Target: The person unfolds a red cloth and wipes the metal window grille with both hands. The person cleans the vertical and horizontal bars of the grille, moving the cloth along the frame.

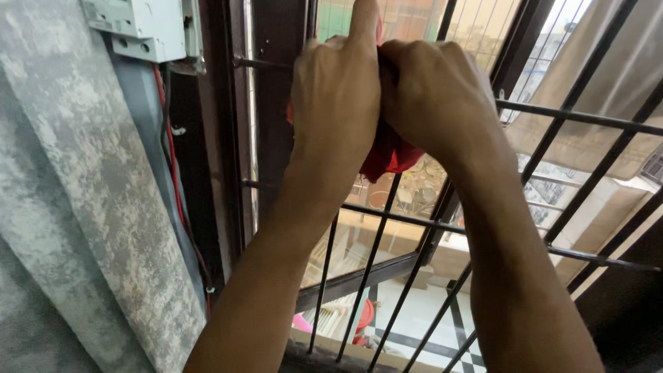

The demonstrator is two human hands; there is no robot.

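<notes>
Gripping: both hands bunched together on a red cloth (388, 153) against a window grille (587, 119), at 12 o'clock in the view.
Left hand: left hand (336, 97) closed in a fist on the cloth, back of hand toward the camera, index finger pointing straight up along a bar; the other fingers curl in.
Right hand: right hand (434, 97) curled tight over the cloth, knuckles touching the left hand; fingertips hidden behind the fist.
Cloth: mostly hidden; a red fold hangs out beneath the two fists at 6 o'clock of the hands, a sliver shows at 9 o'clock of the left wrist.
Grille: dark metal bars, upright and crosswise, tilted in the view; the cloth presses on it where a vertical bar meets a horizontal one.
Curtain: grey mottled curtain (90, 207) at 9 o'clock, hanging beside the dark window frame (221, 138).
Box: white electrical box (141, 27) at 11 o'clock, with a red wire (174, 173) running down from it.
Outside: tiled floor and buildings seen through the bars, at 5 o'clock.
</notes>
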